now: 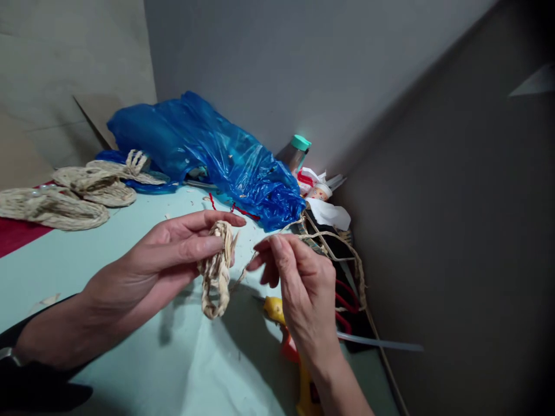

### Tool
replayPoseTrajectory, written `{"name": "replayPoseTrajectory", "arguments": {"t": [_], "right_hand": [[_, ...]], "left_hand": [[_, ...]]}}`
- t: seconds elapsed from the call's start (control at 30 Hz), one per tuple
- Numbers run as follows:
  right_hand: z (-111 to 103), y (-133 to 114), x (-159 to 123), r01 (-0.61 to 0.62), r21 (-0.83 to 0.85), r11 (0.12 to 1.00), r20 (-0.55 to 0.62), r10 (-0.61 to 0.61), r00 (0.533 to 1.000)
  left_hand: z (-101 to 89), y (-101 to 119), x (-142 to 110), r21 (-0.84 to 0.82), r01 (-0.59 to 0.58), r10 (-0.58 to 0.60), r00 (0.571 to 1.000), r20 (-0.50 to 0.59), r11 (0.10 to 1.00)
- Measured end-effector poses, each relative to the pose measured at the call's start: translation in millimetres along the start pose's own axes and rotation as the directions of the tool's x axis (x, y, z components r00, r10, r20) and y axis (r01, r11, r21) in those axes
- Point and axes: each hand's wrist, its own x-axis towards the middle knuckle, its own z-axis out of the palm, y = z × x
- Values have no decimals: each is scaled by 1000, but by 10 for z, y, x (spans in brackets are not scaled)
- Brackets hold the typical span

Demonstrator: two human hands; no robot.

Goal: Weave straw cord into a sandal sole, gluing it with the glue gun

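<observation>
A small looped piece of twisted straw cord (pixel 217 274) is pinched between the thumb and fingers of my left hand (pixel 173 254), its open loop hanging down. Just to its right is my right hand (pixel 299 283), thumb and index fingertips pressed together. A thin straw strand (pixel 239 279) runs from near the looped piece toward the right fingers; what lies in that pinch is too small to make out. Below and partly behind my right hand is a yellow and orange glue gun (pixel 274 310), its nozzle pointing left.
Braided straw slippers (pixel 54 207) lie at left on red material (pixel 21 234). A crumpled blue plastic bag (pixel 208 144) fills the back, beside a green-lidded bottle (pixel 299 144). Red-handled scissors (pixel 347 297), long straw cord (pixel 359 271) and a translucent glue stick (pixel 381 342) lie at right near the wall.
</observation>
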Motion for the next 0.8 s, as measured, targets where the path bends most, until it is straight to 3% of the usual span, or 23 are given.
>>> {"name": "replayPoseTrajectory", "arguments": {"t": [0.1, 0.27, 0.53, 0.8], "right_hand": [[3, 2, -19, -9, 105, 994, 5, 8, 1000], [-31, -15, -21, -1, 130, 992, -50, 8, 999], [-1, -64, 20, -104, 391, 915, 66, 84, 994], [-31, -60, -14, -114, 395, 912, 125, 70, 990]], "left_hand": [[44, 22, -9, -1, 5, -5, 1000, 13, 1000], [49, 19, -29, 23, 46, -46, 999, 11, 999], [70, 16, -43, 28, 49, -50, 998, 23, 998], [23, -24, -40, -45, 76, -74, 996, 52, 996]]}}
